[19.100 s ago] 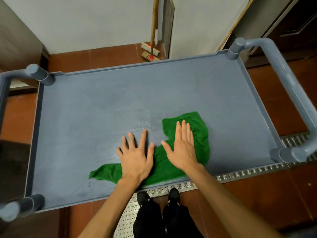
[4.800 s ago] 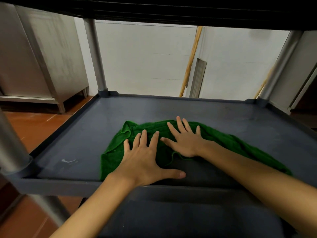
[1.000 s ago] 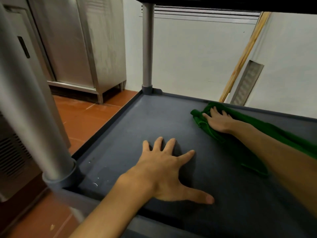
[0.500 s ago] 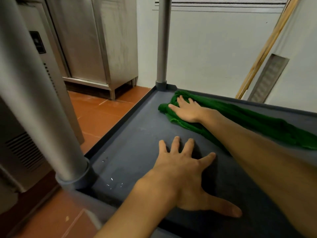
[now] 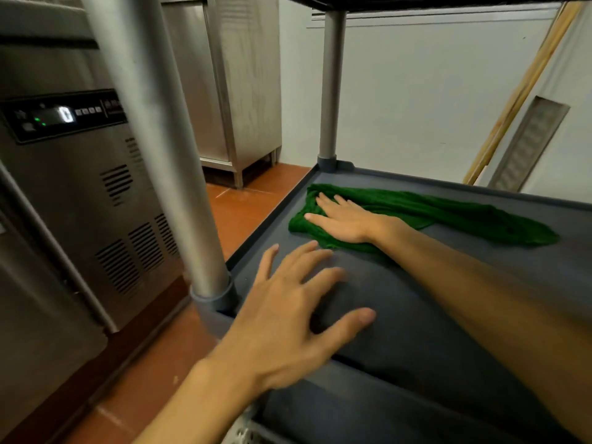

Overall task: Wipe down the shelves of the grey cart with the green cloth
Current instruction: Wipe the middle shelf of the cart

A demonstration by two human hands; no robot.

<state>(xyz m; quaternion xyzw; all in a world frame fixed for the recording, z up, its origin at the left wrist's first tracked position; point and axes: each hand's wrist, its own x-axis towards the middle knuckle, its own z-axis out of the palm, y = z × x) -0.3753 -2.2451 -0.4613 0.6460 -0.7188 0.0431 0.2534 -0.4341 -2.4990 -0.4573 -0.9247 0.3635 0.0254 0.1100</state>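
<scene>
I look under the top shelf at a lower shelf point(image 5: 448, 299) of the grey cart. The green cloth point(image 5: 448, 213) lies stretched along the far part of this shelf, its bunched end near the left rim. My right hand point(image 5: 342, 219) presses flat on that bunched end with straight fingers. My left hand point(image 5: 294, 312) rests on the bare shelf nearer the front edge, fingers spread, beside the near left post point(image 5: 153, 139).
The far left post point(image 5: 331, 91) stands at the shelf's back corner. A steel appliance with a lit control panel point(image 5: 64, 116) stands close on the left, with a steel cabinet point(image 5: 237, 84) behind it. Wooden handles point(image 5: 519, 94) lean on the white wall. Orange floor tiles point(image 5: 237, 213) lie between.
My right hand has slid the cloth's bunched end leftward along the shelf, close to the left rim. My left hand has stayed on the bare shelf near the front.
</scene>
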